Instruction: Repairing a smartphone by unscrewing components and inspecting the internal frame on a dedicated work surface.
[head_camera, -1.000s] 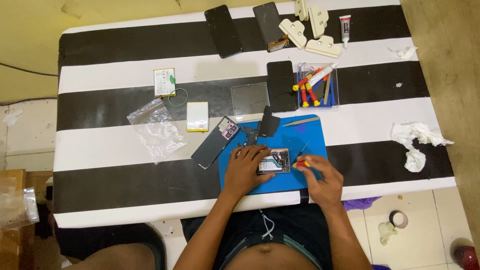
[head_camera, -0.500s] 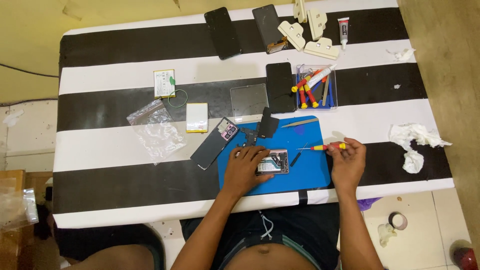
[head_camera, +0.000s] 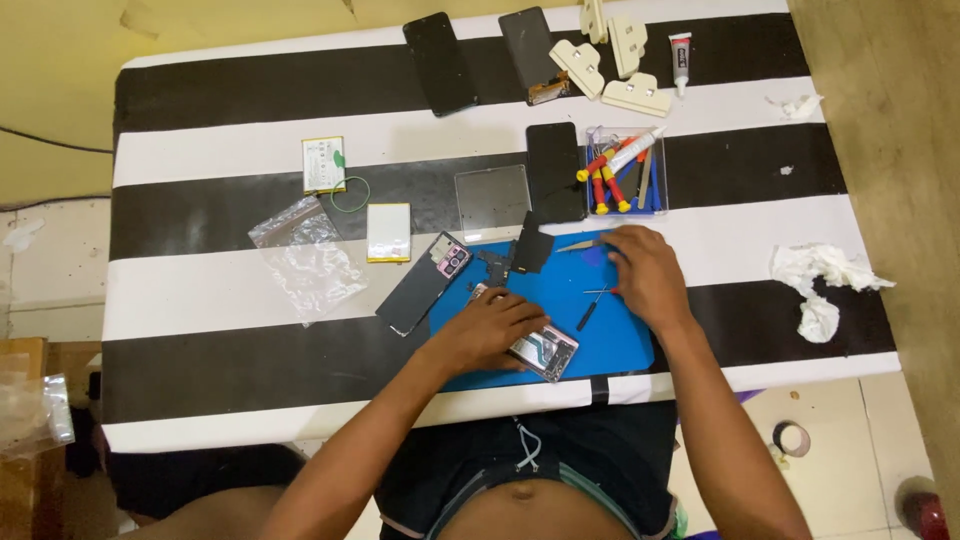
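1. Two hands work on the blue mat (head_camera: 610, 335): left hand (head_camera: 490, 330) presses flat on the opened phone (head_camera: 540, 350); right hand (head_camera: 645, 275), at two o'clock from it, reaches for the tweezers (head_camera: 585, 245), grasp unclear.
2. One loose small screwdriver (head_camera: 587, 315) could roll if the mat is nudged.
3. Three dark phone panels (head_camera: 440, 63) lie at twelve o'clock, plus two batteries (head_camera: 388, 232).

opened phone (head_camera: 540, 350): back off, innards showing, flat and slanted on blue mat, near its front edge | tweezers (head_camera: 585, 245): thin, metal, flat at mat's far edge | small screwdriver (head_camera: 587, 317): dark, lying on mat, right of phone
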